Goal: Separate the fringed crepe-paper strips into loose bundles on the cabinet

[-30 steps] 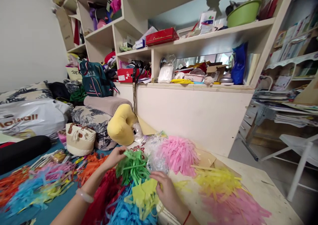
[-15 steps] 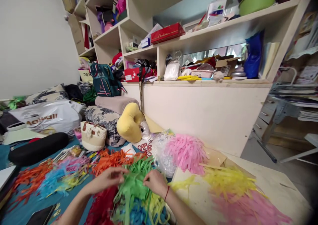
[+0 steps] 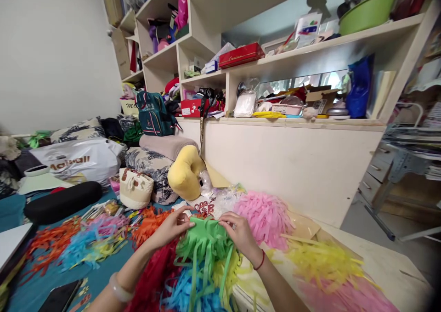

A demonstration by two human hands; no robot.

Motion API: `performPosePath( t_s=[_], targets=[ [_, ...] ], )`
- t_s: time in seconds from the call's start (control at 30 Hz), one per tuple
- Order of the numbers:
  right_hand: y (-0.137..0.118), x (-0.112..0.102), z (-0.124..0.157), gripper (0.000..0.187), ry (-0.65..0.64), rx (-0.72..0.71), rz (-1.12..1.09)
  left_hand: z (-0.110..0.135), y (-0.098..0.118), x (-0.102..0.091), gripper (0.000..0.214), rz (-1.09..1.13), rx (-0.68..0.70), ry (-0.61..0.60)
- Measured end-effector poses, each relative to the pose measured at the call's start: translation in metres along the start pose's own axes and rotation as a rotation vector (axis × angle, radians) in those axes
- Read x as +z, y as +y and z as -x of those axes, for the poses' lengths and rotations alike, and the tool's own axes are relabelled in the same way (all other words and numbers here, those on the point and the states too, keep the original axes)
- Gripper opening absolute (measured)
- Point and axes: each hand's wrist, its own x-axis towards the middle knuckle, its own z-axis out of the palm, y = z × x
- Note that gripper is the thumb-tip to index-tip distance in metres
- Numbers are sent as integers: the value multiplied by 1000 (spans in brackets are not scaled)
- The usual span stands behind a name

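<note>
1. Locate the green fringe (image 3: 206,241) in front of the body, upper edge raised, beside the left edge of the pale wooden surface (image 3: 389,263), near the blue-green sheet (image 3: 103,275).
2. Grip by the upper edge only: toward the left corner with the left hand (image 3: 182,222), toward the right corner with the right hand (image 3: 232,229). Note both hands as pinching the green fringe, fingertips drawn together on the edge.
3. Pull lightly outward for a level, flat edge. Apply equal tension from both hands; treat the material as thin and probably easy to tear at the cuts.
4. Let the cut strips hang freely. Straighten any crossed strips from the top down.
5. Guard against snagging on adjacent pieces: red fringe (image 3: 151,280) to the left, blue fringe (image 3: 196,291) below, yellow-green fringe (image 3: 223,275) to the right.
6. Expect overlap between green strip ends and blue fringe; cannot tell whether touching or apart.
7. Allow for partial cover of the pink fringe (image 3: 267,215) by the right hand, and for unclear thumb placement on both sides.
8. Leave unidentified the whitish item (image 3: 246,298) near the surface's left edge, mostly covered.
9. Note as cut off at the bottom: red fringe, blue fringe and a dark flat object (image 3: 62,297) on the sheet.
</note>
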Motion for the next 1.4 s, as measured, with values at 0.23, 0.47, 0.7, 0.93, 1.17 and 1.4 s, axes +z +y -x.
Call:
performPosePath(
  t_s=[0.23, 0.47, 0.7, 0.93, 1.17, 1.4],
  targets=[
    [2, 9, 29, 19, 139, 113, 0, -11, -10, 30, 44, 38, 7, -48],
    [-1, 35, 48, 19, 319, 278, -139, -8, -8, 32, 49, 84, -44, 105],
    [9, 31, 45, 36, 412, 407, -375, -5, -5, 34, 51, 118, -47, 173],
    [9, 26, 45, 36, 447, 433, -404, -5, -5, 39, 52, 169, -58, 138],
    [-15, 19, 53, 24, 566, 336, -256, -15, -3, 48, 53, 183, -68, 352],
    [-29, 52, 23, 29, 231, 264, -139, -18, 5, 58, 47, 174, -6, 417]
  ],
)
